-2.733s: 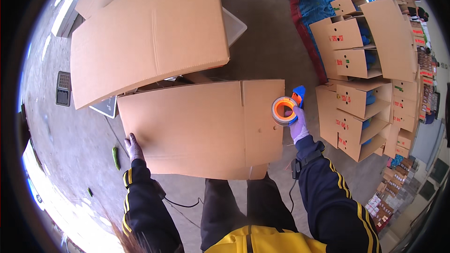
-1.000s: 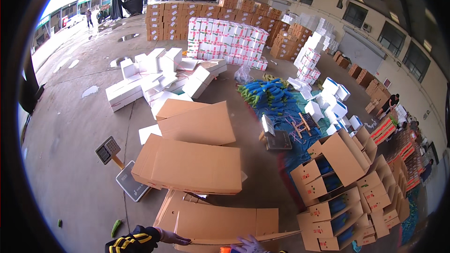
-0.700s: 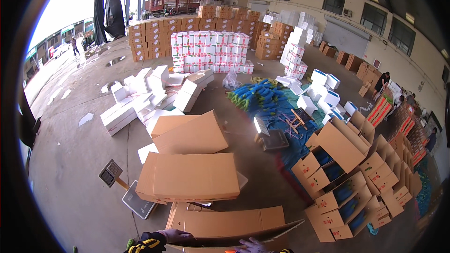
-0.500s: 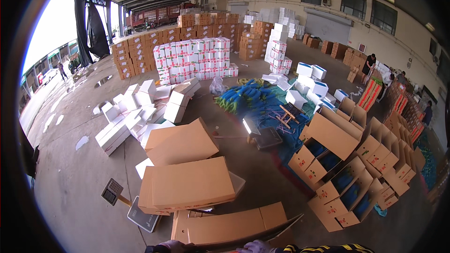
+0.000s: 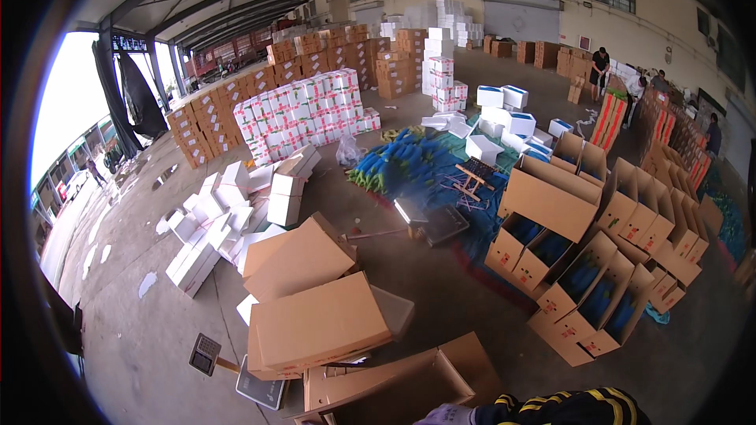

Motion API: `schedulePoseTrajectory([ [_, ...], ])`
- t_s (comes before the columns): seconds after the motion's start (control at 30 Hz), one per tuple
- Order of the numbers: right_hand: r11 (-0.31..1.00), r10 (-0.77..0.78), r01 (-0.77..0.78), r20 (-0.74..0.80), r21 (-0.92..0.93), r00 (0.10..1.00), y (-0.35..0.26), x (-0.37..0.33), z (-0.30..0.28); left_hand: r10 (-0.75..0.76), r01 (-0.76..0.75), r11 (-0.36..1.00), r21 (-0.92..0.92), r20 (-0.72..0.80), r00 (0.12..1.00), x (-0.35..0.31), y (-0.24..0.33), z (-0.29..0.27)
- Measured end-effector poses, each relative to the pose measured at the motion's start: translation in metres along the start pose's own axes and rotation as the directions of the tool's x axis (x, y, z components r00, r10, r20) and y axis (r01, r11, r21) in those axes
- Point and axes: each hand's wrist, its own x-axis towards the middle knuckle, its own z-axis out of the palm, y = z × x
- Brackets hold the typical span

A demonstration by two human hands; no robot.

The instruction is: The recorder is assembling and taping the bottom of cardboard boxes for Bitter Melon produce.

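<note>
An open-topped brown cardboard box (image 5: 386, 393) lies at the bottom centre, its inside facing up and its near part cut off by the lower edge. My right hand (image 5: 447, 415), in a pale glove, is closed on the near side of this box. The fingertips are partly hidden at the picture's edge. A dark sleeve with yellow stripes covers my right arm (image 5: 567, 408). My left hand is out of the picture. Just beyond the box, flattened brown cardboard boxes (image 5: 319, 323) are piled up.
A platform scale (image 5: 261, 384) with a keypad display (image 5: 205, 352) stands left of the pile. White foam boxes (image 5: 220, 212) lie farther left. Open cartons (image 5: 587, 299) holding blue-wrapped goods stand at right. Blue-and-green bundles (image 5: 402, 161) lie on a tarp beyond. Other people (image 5: 600, 71) are at far right.
The near box has spread from a narrow, folded shape to show its inside. My left hand has left the picture. My right hand has shifted slightly right, and the view has turned.
</note>
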Motion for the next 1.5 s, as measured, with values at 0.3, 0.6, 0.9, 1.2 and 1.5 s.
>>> schedulePoseTrajectory([
  [0.3,0.811,0.419,-0.185,-0.33,0.555,0.845,-0.032,-0.061,-0.111,0.231,-0.246,0.961,0.127,0.121,0.965,0.024,-0.063,0.037],
  [0.6,0.987,0.162,-0.162,-0.026,-0.008,0.986,0.049,0.014,-0.088,0.33,-0.362,0.914,0.184,0.181,0.926,0.042,-0.093,0.066],
  [0.9,0.942,0.317,-0.321,-0.049,-0.103,0.947,0.081,0.025,-0.041,0.643,0.02,0.766,-0.642,0.766,-0.007,-0.038,-0.057,0.0],
  [1.2,0.931,0.356,-0.288,-0.378,0.225,0.854,0.006,0.002,-0.076,0.545,-0.728,0.682,-0.07,0.713,0.442,-0.018,0.029,-0.071],
  [1.5,0.905,0.422,-0.314,-0.517,0.286,0.745,0.007,-0.018,0.005,0.64,-0.758,0.643,-0.106,0.618,0.457,-0.038,0.083,-0.099],
])
